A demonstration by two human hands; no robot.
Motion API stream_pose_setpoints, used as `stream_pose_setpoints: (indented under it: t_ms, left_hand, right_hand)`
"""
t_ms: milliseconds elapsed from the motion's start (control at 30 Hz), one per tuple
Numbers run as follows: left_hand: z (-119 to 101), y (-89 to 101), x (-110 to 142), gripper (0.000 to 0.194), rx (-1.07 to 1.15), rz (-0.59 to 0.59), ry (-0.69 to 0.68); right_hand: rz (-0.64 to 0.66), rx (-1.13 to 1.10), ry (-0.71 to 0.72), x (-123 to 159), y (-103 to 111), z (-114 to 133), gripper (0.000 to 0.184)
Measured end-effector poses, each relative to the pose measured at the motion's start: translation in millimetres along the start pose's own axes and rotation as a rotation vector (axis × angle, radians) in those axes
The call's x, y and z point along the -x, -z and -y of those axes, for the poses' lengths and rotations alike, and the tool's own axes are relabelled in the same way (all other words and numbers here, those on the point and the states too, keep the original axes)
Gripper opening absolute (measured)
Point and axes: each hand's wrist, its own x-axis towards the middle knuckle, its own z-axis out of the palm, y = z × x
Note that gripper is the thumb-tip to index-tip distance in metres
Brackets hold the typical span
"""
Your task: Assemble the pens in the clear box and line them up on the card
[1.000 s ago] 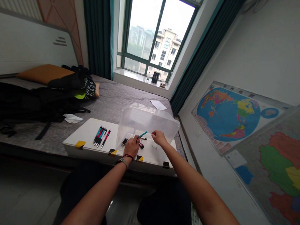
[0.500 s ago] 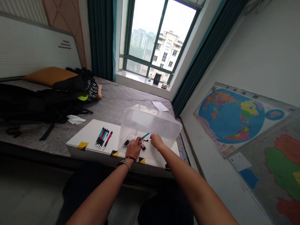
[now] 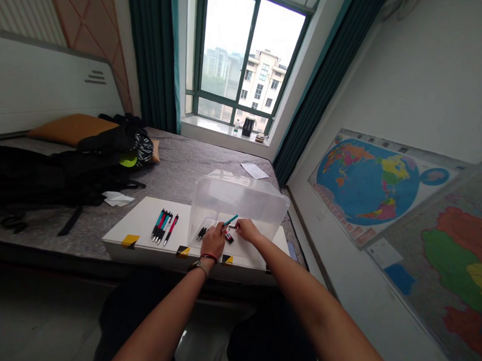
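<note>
My left hand (image 3: 213,241), closed, grips a teal pen barrel (image 3: 230,220) that slants up to the right. Close beside it, my right hand (image 3: 248,231) has its fingertips pinched on a small dark pen part (image 3: 232,227), which is partly hidden and hard to make out. Under the hands lies a small dark red and black piece (image 3: 229,238). Several black pen parts (image 3: 202,233) sit left of my left hand. Both hands work at the open side of a clear plastic bin (image 3: 242,199) tipped on its side.
Several assembled pens (image 3: 163,226) in teal, red and black lie in a row on the white board (image 3: 137,219). Yellow and black tape marks (image 3: 183,251) line its front edge. Paper (image 3: 254,170), a crumpled tissue (image 3: 117,198) and black bags (image 3: 45,178) rest on the grey surface.
My right hand has moved slightly left and closed its fingertips on the small dark part that lay beside it. The teal barrel stays in my left hand. The view has shifted a little.
</note>
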Motion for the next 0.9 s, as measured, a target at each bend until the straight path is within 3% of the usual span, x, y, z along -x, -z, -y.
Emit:
stream_pose_setpoints:
  t_ms: [133,300,367,500,600,733,900]
  left_hand:
    - [0.2,-0.8,-0.2,0.033,-0.012,0.013,0.016]
    - [1.8,-2.5,0.4,0.034,-0.011,0.004,0.022]
    - [2.5,-2.6,0.6,0.034,0.001,-0.003,0.024]
    - [2.9,-1.9,0.8,0.033,0.021,-0.013,0.01]
    - [2.1,-1.3,0.6,0.033,0.027,-0.007,0.012]
    - [0.5,-0.6,0.4,0.033,0.021,0.009,0.035]
    - [-0.2,0.5,0.6,0.034,0.011,0.007,0.041]
  right_hand:
    - [-0.146,-0.09,-0.157,2.7,15.5,-6.6,0.012]
    - [-0.249,-0.586,-0.41,-1.4,23.4,-6.5,0.042]
    - [-0.25,-0.669,-0.484,-3.7,20.8,-6.9,0.043]
    - [-0.046,-0.245,-0.363,-3.3,15.8,-11.0,0.018]
    - [0.026,0.074,-0.211,0.2,14.5,-14.0,0.023]
    - [0.073,0.238,-0.093,3.4,11.6,-15.1,0.022]
    - [0.11,0.279,-0.029,5.3,7.9,-12.5,0.027]
